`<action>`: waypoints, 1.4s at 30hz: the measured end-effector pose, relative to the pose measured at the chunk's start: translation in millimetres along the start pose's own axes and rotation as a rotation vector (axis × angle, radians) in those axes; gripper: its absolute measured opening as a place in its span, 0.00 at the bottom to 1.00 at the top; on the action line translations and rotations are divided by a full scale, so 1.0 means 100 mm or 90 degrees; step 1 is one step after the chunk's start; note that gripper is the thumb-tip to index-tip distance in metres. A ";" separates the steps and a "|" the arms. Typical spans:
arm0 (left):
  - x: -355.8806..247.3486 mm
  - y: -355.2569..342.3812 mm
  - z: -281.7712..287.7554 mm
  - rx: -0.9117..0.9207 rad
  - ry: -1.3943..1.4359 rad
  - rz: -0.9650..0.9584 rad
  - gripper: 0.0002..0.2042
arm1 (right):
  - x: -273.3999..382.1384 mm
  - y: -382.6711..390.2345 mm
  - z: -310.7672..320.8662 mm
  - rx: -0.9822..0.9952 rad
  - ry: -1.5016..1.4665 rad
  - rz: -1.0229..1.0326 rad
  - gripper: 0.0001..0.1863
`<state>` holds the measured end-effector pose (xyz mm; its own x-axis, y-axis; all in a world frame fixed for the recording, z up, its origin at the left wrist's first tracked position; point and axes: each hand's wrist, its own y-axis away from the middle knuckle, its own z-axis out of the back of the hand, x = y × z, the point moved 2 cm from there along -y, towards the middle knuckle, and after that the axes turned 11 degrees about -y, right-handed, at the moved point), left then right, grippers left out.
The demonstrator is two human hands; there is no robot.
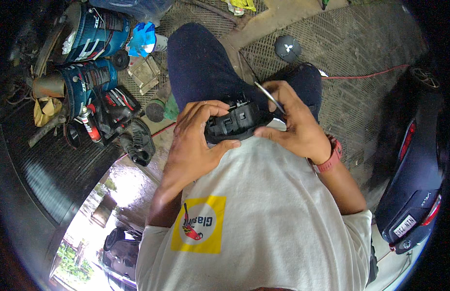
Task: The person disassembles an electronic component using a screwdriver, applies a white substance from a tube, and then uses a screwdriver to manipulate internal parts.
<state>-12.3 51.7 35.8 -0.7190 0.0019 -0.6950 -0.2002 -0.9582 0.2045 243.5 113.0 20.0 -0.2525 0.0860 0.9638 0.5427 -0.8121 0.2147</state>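
Note:
My left hand (186,145) grips a black moulded plastic part (233,121) in front of my shirt, fingers over its far edge and thumb along its near rim. The part has square openings and small clips on its upper side; its far left is covered by my fingers. A slim silvery metal tool (271,97) sits in my right hand (302,131), held by the curled fingers and slanting up to the left. The tool's kind cannot be made out. My right thumb reaches toward the right end of the black part; whether it touches is unclear.
Blue metal drums (101,31), a spray can (90,125) and black bottles (116,104) crowd the left. A dark shoe (137,141) lies nearby. Ahead, a round dark cap (288,48) rests on the ribbed floor (351,53). A red cord (365,76) and dark car (411,184) are rightward.

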 end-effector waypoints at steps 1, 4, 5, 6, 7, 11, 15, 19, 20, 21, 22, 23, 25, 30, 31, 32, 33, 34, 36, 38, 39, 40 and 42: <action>-0.02 0.00 0.03 0.017 -0.010 0.001 0.31 | -0.09 -0.04 -0.05 0.012 -0.019 0.045 0.28; -0.05 -0.01 0.11 0.060 -0.035 0.006 0.32 | -0.14 -0.06 -0.10 0.089 -0.048 0.009 0.39; -0.03 0.00 0.12 0.070 -0.041 0.007 0.32 | -0.17 -0.08 -0.12 0.108 -0.054 0.004 0.41; -0.02 0.00 0.13 0.080 -0.046 0.008 0.33 | -0.18 -0.09 -0.14 0.126 -0.060 -0.001 0.42; -0.02 0.00 0.15 0.088 -0.047 0.009 0.33 | -0.14 -0.11 -0.16 0.124 -0.063 0.013 0.40; -0.05 0.02 0.17 0.125 -0.063 -0.003 0.34 | 0.04 -0.12 -0.18 0.136 -0.054 0.048 0.35; -0.12 0.01 0.21 0.168 -0.066 -0.009 0.33 | 0.09 -0.12 -0.25 0.159 -0.061 0.087 0.32; -0.19 0.05 0.24 0.169 -0.136 -0.015 0.33 | 0.11 -0.11 -0.32 0.166 -0.065 0.086 0.31; -0.25 0.07 0.26 0.149 -0.168 -0.017 0.34 | 0.16 -0.12 -0.32 0.165 -0.063 0.082 0.31; -0.28 0.07 0.26 0.136 -0.183 -0.004 0.34 | 0.19 -0.14 -0.32 0.165 -0.060 0.079 0.31; -0.29 0.08 0.26 0.123 -0.197 0.007 0.35 | 0.19 -0.15 -0.32 0.159 -0.054 0.078 0.35; -0.27 0.09 0.25 0.117 -0.192 0.035 0.36 | 0.18 -0.17 -0.32 0.154 -0.048 0.076 0.38; -0.21 0.09 0.27 0.121 -0.158 0.058 0.37 | 0.19 -0.21 -0.28 0.156 -0.049 0.102 0.45; 0.39 0.25 0.49 0.058 0.089 0.028 0.39 | -0.09 -0.28 0.04 0.095 -0.159 0.102 0.54; 0.50 0.32 0.48 0.055 0.198 0.072 0.41 | -0.15 -0.29 0.08 0.098 -0.163 0.069 0.57; 0.58 0.36 0.47 0.044 0.254 0.068 0.41 | -0.19 -0.30 0.13 0.103 -0.167 0.037 0.60; 0.65 0.39 0.46 0.034 0.309 0.064 0.42 | -0.28 -0.32 0.05 0.112 -0.196 0.059 0.62; 0.68 0.38 0.43 0.023 0.372 0.056 0.42 | -0.27 -0.34 0.03 0.119 -0.211 0.065 0.60; 0.69 0.36 0.38 0.037 0.427 0.056 0.43 | -0.26 -0.39 -0.07 0.133 -0.248 0.077 0.57; 0.77 0.37 0.28 0.028 0.465 0.058 0.43 | -0.37 -0.42 -0.19 0.123 -0.296 0.073 0.53; 0.87 0.38 0.24 0.037 0.462 0.015 0.43 | -0.40 -0.44 -0.22 0.121 -0.313 0.071 0.47; 0.89 0.41 0.21 0.040 0.458 0.039 0.43 | -0.44 -0.44 -0.25 0.116 -0.325 0.071 0.44; 0.90 0.45 0.15 0.047 0.452 0.087 0.44 | -0.48 -0.44 -0.28 0.107 -0.349 0.072 0.39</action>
<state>-96.3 13.0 -7.4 -0.1404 -0.3267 -0.9346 -0.2022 -0.9146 0.3501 209.8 128.2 -39.9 0.2415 0.3268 0.9137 0.6725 -0.7351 0.0852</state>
